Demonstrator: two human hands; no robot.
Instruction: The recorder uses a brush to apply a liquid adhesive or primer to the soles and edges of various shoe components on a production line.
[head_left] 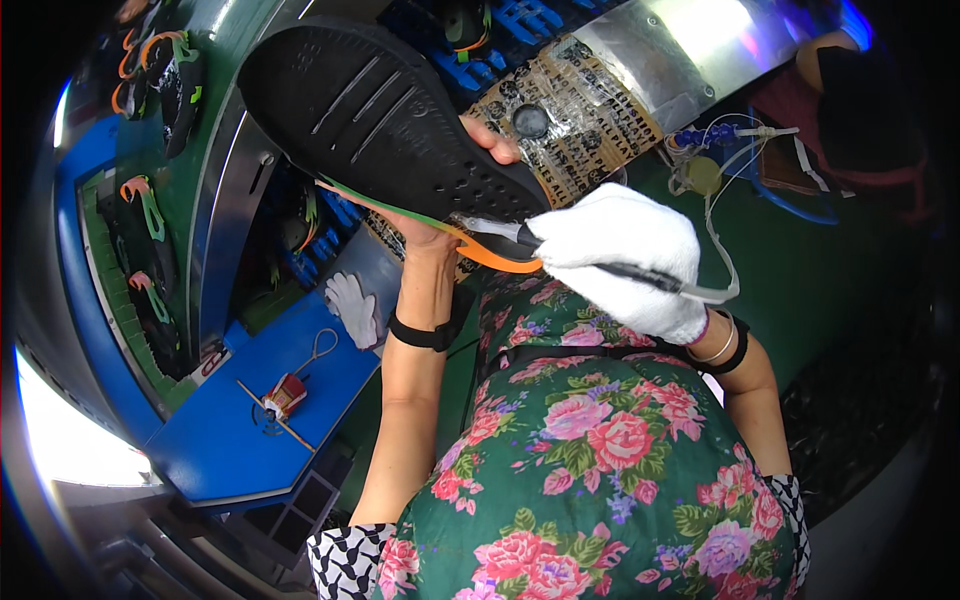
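A large black shoe sole (pixel 385 130), with a green and orange rim, is held up tilted in front of me. My left hand (pixel 422 230) is bare and grips it from beneath, the fingertips curling over its far edge. My right hand (pixel 630 255), in a white knit glove, is closed around the dark handle of a brush (pixel 488 228). The brush's pale bristles touch the sole near its orange rim. From the handle's rear end, a clear tube (pixel 716 294) bends up to the right. The glove hides most of the right fingers.
A blue table (pixel 240 435) at lower left bears a white glove (pixel 352 308) and a small red object (pixel 288 394) with thin sticks. Shoe parts (pixel 145 215) lie along the line at far left. Taped cardboard (pixel 610 115) covers the bench ahead. Another person's arm (pixel 822 58) shows at upper right.
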